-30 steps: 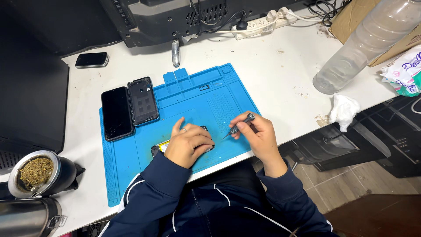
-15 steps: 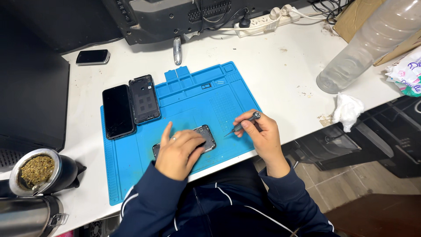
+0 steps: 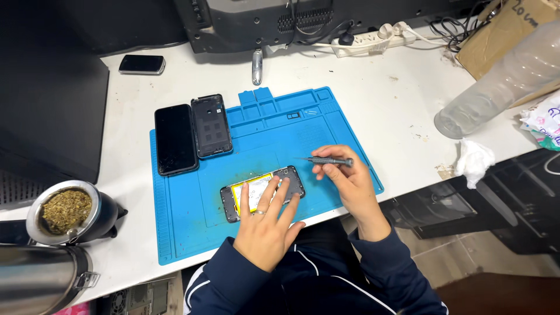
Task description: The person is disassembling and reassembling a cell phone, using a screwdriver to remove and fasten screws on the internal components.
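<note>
Opened phone was seen lying flat on the near middle of the blue repair mat, back cover off, yellow battery exposed, long axis running left to right with a slight tilt, right end farther. It was pinned by the left hand, fingers spread flat over its right half, nothing gripped. The right hand was held just right of the phone's right end, fingers pinched shut on a small precision screwdriver; the driver lay nearly level, tip pointed left, above and slightly far of the phone's far right corner, apart from it. The phone lay left and near from the tip; the right hand was nearer to that corner.

A dark phone and a removed back cover were placed side by side at the mat's far left. Another small phone was seen far left on the white table. A mate cup and a steel thermos stood near left. A clear plastic bottle lay at far right, with a crumpled tissue just near of it. A power strip was seen at the far edge.
</note>
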